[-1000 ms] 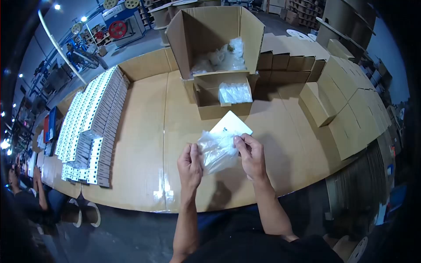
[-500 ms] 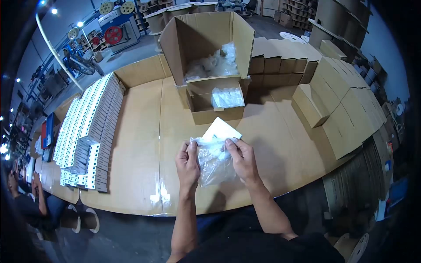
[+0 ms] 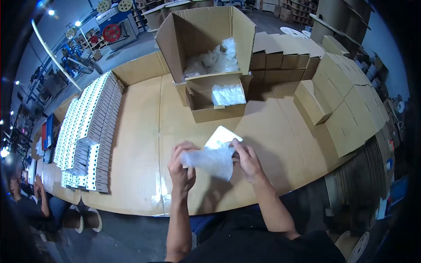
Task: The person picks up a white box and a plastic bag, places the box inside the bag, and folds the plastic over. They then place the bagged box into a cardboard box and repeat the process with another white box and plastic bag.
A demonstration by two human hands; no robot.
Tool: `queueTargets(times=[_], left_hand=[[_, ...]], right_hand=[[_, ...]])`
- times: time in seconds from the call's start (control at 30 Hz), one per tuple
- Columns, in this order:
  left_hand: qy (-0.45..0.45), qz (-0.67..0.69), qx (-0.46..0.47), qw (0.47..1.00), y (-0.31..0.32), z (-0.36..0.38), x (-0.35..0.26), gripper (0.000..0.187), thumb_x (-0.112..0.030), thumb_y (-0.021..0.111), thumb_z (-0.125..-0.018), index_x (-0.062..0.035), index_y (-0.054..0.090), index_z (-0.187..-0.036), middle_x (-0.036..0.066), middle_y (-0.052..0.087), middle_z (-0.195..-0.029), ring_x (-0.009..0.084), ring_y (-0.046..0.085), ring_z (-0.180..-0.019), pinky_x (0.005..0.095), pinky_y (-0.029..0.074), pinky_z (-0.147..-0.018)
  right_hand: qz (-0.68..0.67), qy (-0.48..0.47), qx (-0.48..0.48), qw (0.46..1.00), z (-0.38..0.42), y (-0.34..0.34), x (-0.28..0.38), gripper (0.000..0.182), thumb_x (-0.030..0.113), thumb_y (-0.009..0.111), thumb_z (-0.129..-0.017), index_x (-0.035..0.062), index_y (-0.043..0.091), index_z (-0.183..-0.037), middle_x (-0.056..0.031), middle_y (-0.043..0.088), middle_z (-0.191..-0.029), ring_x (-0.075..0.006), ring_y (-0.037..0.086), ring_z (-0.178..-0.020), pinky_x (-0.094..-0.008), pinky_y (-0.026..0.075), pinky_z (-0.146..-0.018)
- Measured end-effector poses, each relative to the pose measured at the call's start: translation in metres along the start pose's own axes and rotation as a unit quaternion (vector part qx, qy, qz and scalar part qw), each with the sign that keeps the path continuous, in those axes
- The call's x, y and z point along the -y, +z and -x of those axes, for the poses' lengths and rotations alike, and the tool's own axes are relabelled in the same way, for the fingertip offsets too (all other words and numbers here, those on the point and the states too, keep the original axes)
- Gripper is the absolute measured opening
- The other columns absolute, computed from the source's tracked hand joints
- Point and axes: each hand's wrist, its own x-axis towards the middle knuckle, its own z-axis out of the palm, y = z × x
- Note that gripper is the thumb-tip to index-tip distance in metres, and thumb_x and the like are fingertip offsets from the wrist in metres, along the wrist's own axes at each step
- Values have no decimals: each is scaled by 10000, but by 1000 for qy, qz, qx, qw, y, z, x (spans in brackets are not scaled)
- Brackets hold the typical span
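Note:
A clear plastic bag hangs between my two hands, blurred by motion. My left hand is closed on its left end. The fingers of my right hand pinch its right edge. Just beyond the bag, a white card or flat box lies on the cardboard-covered table, partly hidden by the bag. Farther back, a small open carton holds a wrapped clear plastic bundle. Behind it, a taller open box contains loose clear plastic bags.
Stacked white boxes fill the table's left side. Brown cartons are stacked on the right, with an open narrow carton beside them. A co-worker sits at the far left. Large spools stand behind.
The bag, earlier spread upright between my hands, is now stretched sideways and twisted. My left hand has moved slightly left and turned; my right hand has shifted a little right.

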Motion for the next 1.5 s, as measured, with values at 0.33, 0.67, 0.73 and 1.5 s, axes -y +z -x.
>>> queueTargets(times=[0.33, 0.67, 0.73, 1.5], left_hand=[[-311, 155, 27, 937, 9, 38, 0, 388, -210, 547, -1056, 1, 618, -738, -26, 510, -584, 37, 434, -493, 248, 337, -434], [-57, -131, -113, 983, 1, 18, -26, 268, -49, 805, -788, -56, 685, -1027, 91, 642, -1114, 281, 567, -1106, 390, 485, -834], [26, -207, -46, 977, -1, 3, -35, 305, -81, 827, -766, -85, 700, -1043, 78, 649, -1108, 289, 572, -1100, 413, 488, -857], [16, -117, 180, 977, 16, -20, -10, 78, -104, 684, -911, -32, 656, -915, 107, 681, -869, 309, 612, -938, 406, 456, -866]], right_hand=[[120, -162, 60, 978, 8, -10, -25, 332, 235, 755, -930, -53, 680, -1078, -87, 672, -967, -107, 641, -860, -267, 540, -739], [242, -176, -29, 954, 27, 7, -23, 206, 179, 731, -928, -22, 725, -882, -108, 655, -817, -134, 639, -714, -278, 500, -642], [258, -182, -41, 948, 29, 10, -22, 203, 178, 741, -917, -21, 724, -879, -115, 646, -808, -144, 644, -712, -285, 509, -645], [313, -187, -49, 930, 32, 14, -16, 202, 179, 773, -876, -15, 720, -900, -143, 624, -801, -180, 622, -625, -323, 501, -587]])
